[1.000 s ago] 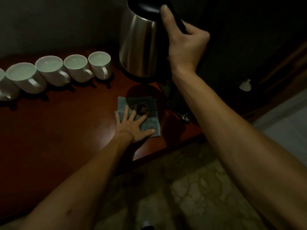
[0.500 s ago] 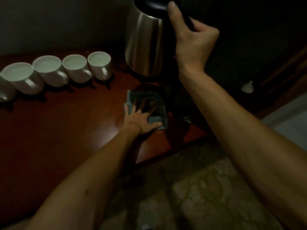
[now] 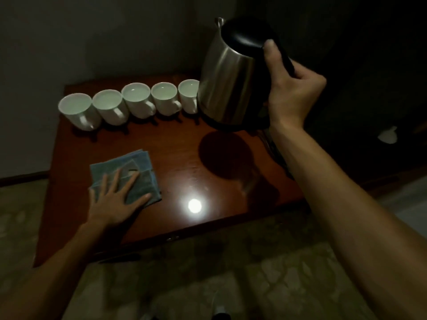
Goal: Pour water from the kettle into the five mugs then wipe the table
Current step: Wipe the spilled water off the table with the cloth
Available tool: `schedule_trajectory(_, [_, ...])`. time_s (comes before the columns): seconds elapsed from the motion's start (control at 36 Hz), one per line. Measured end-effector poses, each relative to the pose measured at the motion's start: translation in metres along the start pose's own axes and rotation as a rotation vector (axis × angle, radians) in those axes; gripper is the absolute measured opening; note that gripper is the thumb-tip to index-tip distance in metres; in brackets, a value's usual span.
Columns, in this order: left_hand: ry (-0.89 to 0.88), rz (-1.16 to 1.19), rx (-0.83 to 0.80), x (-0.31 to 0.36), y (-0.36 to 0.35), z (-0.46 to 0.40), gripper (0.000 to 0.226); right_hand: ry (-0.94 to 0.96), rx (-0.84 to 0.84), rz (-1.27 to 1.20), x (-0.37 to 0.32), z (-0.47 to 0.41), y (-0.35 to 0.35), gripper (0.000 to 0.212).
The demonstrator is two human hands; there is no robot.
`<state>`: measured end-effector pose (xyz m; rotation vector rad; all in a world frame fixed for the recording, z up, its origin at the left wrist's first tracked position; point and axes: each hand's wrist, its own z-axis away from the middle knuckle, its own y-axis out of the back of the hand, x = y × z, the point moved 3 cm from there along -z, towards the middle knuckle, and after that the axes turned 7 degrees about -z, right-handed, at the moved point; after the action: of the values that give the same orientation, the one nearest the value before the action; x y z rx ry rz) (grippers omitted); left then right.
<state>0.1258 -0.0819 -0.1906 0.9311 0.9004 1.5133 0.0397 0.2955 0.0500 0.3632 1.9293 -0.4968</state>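
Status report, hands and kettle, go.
Left hand flat on blue cloth, wiping table. Right hand grips kettle, held clear of the table. Five mugs in a row. Nothing blocking.

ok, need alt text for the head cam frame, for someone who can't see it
A person's right hand holds a steel kettle above a dark red table while the left hand presses flat on a folded blue cloth. Five white mugs stand in a row along the table's far edge, at least four holding water. The room is dim.
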Motion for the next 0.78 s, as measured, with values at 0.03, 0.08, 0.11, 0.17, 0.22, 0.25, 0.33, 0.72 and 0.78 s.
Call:
schedule_trajectory(0.03, [0.033, 0.027, 0.001, -0.023, -0.002, 0.011, 0.100, -0.008, 0.005, -0.002, 0.002, 0.004, 0.000, 0.042])
schedule_trajectory(0.08, [0.080, 0.062, 0.006, -0.053, -0.008, 0.032, 0.100, -0.034, 0.023, 0.010, 0.006, 0.011, 0.001, 0.041])
schedule_trajectory(0.11, [0.100, 0.071, 0.006, -0.060, -0.011, 0.040, 0.102, -0.042, 0.032, 0.017, 0.008, 0.014, 0.003, 0.041])
schedule_trajectory(0.17, [0.132, 0.076, 0.003, -0.065, -0.015, 0.048, 0.106, -0.048, 0.050, 0.027, 0.016, 0.020, 0.010, 0.038])
schedule_trajectory(0.22, [0.146, 0.076, -0.005, -0.062, -0.017, 0.047, 0.109, -0.069, 0.086, 0.036, 0.029, 0.026, 0.018, 0.030])
schedule_trajectory(0.25, [0.149, 0.076, -0.012, -0.062, -0.018, 0.046, 0.111, -0.096, 0.108, 0.046, 0.039, 0.028, 0.022, 0.035])
schedule_trajectory(0.33, [0.146, 0.079, 0.003, -0.065, -0.021, 0.043, 0.115, -0.203, 0.167, 0.047, 0.063, 0.035, 0.029, 0.054])
schedule_trajectory(0.72, [0.131, 0.038, 0.006, -0.063, -0.020, 0.040, 0.103, -0.270, 0.180, 0.205, 0.115, 0.048, 0.033, 0.079])
schedule_trajectory(0.78, [0.127, 0.040, 0.000, -0.062, -0.017, 0.041, 0.098, -0.272, 0.177, 0.212, 0.114, 0.049, 0.031, 0.077])
